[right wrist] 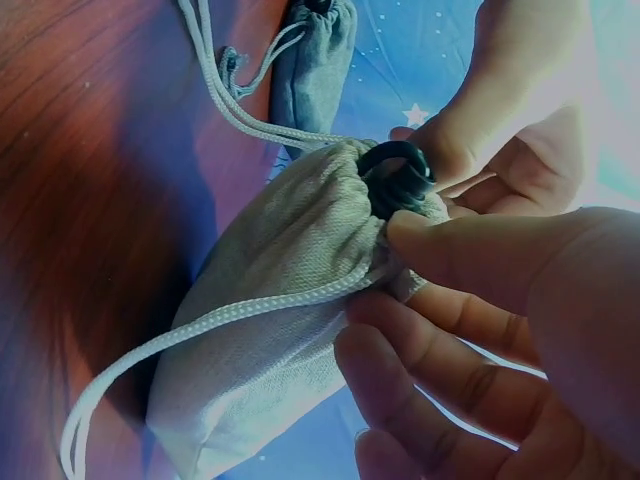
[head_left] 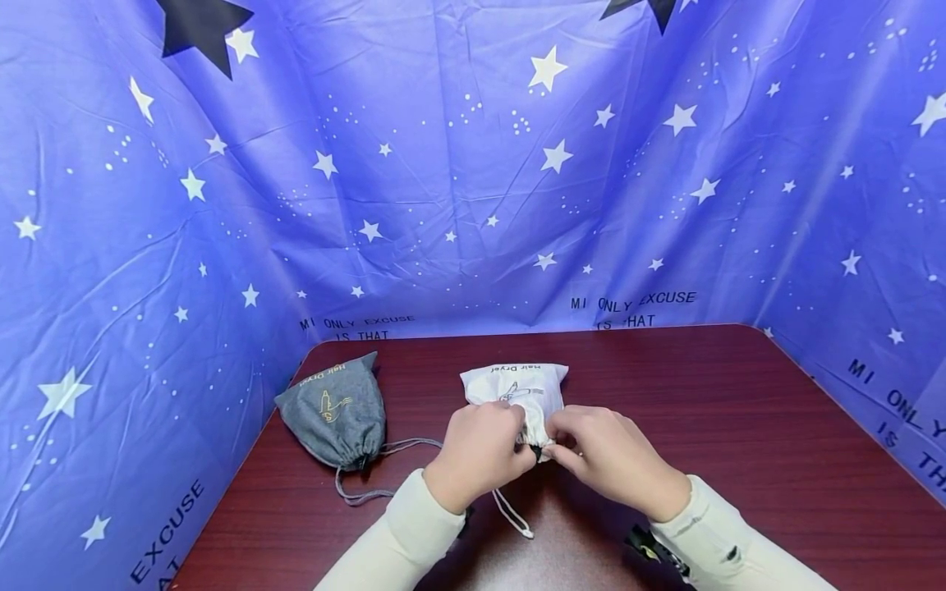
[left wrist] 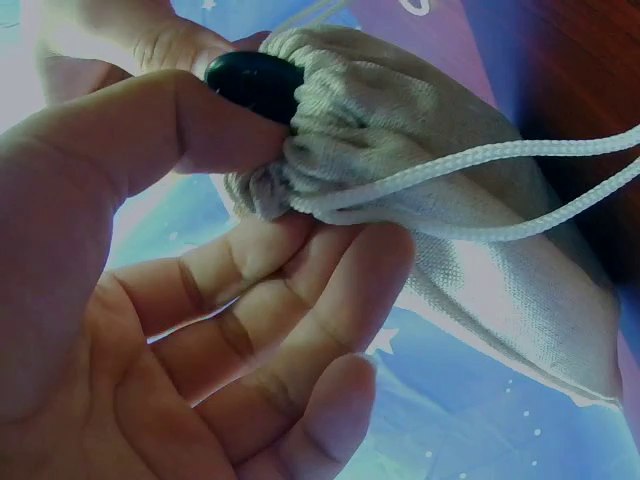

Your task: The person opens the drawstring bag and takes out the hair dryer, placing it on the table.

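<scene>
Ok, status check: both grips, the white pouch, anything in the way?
Left grip, right grip: both pinching the mouth. White Hair Dryer drawstring pouch: gathered, black loop protruding. Gray Hair Dryer pouch: apart on left, not blocking; its cord near left sleeve.

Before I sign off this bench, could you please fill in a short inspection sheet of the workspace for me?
Surface: dark red wood-grain table.
Job's things: white bag, printed "Hair Dryer", its mouth gathered; a black piece shows there, not identifiable.
Clutter: grey bag with similar print, mouth gathered, lying left of the white one in the head view.
Left hand: pinches the white bag's mouth.
Right hand: pinches the same mouth from the other side.
Cables: no power cable identifiable; white drawstring and grey drawstring only.
Surroundings: blue-purple star-printed cloth behind and at both sides.
</scene>
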Motion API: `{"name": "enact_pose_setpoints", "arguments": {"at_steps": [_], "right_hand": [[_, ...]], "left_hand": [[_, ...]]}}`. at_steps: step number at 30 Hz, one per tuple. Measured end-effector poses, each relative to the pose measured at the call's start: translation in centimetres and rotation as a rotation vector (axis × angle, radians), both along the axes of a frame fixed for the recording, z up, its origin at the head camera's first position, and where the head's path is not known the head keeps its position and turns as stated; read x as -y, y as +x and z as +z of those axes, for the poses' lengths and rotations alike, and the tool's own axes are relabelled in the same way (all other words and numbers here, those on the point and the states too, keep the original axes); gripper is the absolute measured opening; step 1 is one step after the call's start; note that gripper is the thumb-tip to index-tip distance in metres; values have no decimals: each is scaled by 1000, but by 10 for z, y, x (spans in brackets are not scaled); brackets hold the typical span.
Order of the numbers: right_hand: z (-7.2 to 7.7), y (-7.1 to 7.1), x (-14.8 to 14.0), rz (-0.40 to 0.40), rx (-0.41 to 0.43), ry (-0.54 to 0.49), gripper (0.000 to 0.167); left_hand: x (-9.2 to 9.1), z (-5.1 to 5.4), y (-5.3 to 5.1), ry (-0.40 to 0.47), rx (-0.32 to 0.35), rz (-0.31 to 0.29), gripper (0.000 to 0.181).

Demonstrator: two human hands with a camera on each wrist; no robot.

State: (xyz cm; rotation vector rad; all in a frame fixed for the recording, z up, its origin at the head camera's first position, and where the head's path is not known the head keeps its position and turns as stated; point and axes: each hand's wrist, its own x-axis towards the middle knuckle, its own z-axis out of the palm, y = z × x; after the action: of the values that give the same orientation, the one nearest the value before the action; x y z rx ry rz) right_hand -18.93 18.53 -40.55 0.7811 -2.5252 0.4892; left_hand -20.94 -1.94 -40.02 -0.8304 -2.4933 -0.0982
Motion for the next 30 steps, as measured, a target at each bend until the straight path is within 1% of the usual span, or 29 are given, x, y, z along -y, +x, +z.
{"name": "enact_pose_setpoints", "arguments": {"at_steps": [4, 9, 13, 18, 23, 30], "right_hand": [[3, 1, -1, -4, -21, -15, 28], [6, 2, -3, 1, -55, -29, 22], [8, 2, -4, 9, -85, -39, 18], [9, 1, -5, 24, -103, -54, 14], [10, 1, -6, 36, -104, -63, 13], [12, 1, -6, 36, -107, -63, 14]], "left_hand": [[1, 3, 1, 52, 13, -4, 32], [2, 8, 3, 119, 22, -36, 32], [3, 10, 3, 155, 15, -60, 30], [4, 12, 2, 178, 17, -82, 26], [6, 13, 1, 191, 36, -99, 24], [7, 15, 0, 196, 65, -99, 23]]}}
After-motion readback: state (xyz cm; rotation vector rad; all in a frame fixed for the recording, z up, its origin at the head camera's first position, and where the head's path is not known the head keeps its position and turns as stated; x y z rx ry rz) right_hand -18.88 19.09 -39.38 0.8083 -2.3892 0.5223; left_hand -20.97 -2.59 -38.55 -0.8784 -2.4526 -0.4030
